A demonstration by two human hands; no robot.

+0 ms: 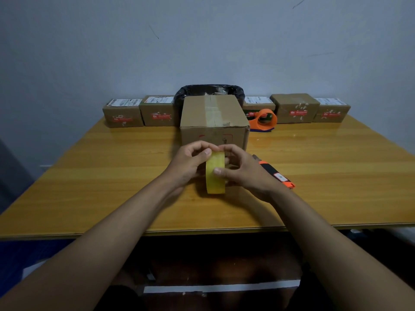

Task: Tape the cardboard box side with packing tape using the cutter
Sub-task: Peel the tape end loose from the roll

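Observation:
A yellowish roll of packing tape [215, 179] stands on edge above the table's middle, held between both hands. My left hand [189, 162] grips its left side, thumb on the top rim. My right hand [241, 169] holds its right side, thumb pressed on the tape's outer face. Just behind the hands sits the cardboard box [213, 122], with old tape along its top seam. An orange and black cutter [277, 175] lies on the table to the right of my right hand.
An orange tape dispenser [265, 120] stands behind the box on the right. Several small labelled cartons [296, 107] line the wooden table's [89, 176] far edge. A black-lined bin [210, 90] sits behind the box against the wall.

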